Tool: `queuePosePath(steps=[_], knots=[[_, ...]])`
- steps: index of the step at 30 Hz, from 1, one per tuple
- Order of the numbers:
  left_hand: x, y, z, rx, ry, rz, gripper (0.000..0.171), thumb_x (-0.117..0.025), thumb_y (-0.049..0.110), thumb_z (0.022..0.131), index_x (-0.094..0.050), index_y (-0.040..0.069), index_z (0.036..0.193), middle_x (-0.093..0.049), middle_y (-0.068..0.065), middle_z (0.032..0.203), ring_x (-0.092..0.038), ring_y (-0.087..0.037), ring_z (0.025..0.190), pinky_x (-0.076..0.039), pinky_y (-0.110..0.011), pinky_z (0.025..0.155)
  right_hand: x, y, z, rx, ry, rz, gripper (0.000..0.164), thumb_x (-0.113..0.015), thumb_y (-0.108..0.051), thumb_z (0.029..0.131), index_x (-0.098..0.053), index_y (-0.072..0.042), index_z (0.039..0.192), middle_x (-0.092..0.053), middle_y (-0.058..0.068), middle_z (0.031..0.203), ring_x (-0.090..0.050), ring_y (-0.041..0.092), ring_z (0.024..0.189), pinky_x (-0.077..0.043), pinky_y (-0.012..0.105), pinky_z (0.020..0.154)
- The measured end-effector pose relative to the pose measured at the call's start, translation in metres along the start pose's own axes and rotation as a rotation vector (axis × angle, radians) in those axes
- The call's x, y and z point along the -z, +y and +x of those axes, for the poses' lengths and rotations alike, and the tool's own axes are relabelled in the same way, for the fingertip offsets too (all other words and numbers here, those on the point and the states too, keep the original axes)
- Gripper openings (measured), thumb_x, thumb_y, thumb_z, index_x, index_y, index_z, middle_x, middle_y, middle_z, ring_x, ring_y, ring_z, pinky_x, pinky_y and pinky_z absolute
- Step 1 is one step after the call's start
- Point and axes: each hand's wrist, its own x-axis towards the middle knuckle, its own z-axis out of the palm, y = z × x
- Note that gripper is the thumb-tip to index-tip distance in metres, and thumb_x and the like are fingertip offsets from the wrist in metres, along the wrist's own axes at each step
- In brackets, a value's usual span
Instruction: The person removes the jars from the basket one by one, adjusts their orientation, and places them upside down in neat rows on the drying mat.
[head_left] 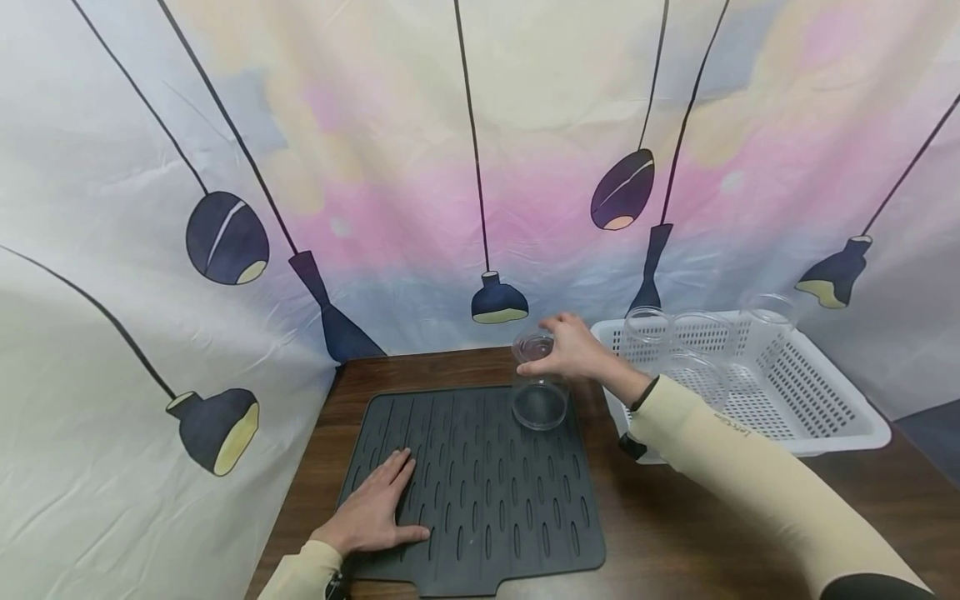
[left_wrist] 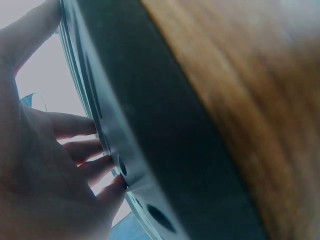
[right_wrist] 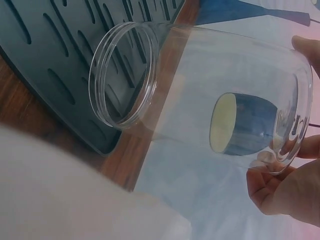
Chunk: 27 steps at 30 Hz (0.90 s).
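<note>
My right hand [head_left: 573, 350] grips a clear jar [head_left: 540, 407] by its base, thumb and fingers spread around it. In the right wrist view the jar [right_wrist: 185, 75] is upside down, its ridged mouth facing the dark grey drying mat [right_wrist: 55, 35]. From the head view it overlaps the mat's far right corner. The left hand [head_left: 375, 508] rests on the mat [head_left: 480, 500] near its left edge, fingers extended and thumb apart. In the left wrist view, the left hand's fingertips [left_wrist: 107, 187] touch the mat's edge region.
A white perforated basket [head_left: 832, 383] stands at the right, with several clear containers [head_left: 693, 375] in it. The wooden table [head_left: 660, 542] shows around the mat. A fabric backdrop [head_left: 420, 167] with printed lamps hangs behind and along the left side.
</note>
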Motion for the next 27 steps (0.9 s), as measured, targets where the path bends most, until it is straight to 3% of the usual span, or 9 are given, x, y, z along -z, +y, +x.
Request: queuePosePath(steps=[27], knots=[[0.0001, -0.0003, -0.0006, 0.008, -0.002, -0.009, 0.110, -0.063, 0.073, 0.076, -0.033, -0.002, 0.150, -0.024, -0.021, 0.158, -0.022, -0.040, 0.146, -0.027, -0.059, 0.113, -0.0084, -0.0001, 0.0041, 0.007, -0.018, -0.021, 0.098, -0.078, -0.061, 0.069, -0.048, -0.002, 0.142, -0.042, 0.025, 0.142, -0.040, 0.041, 0.131, -0.046, 0.052, 0.096]])
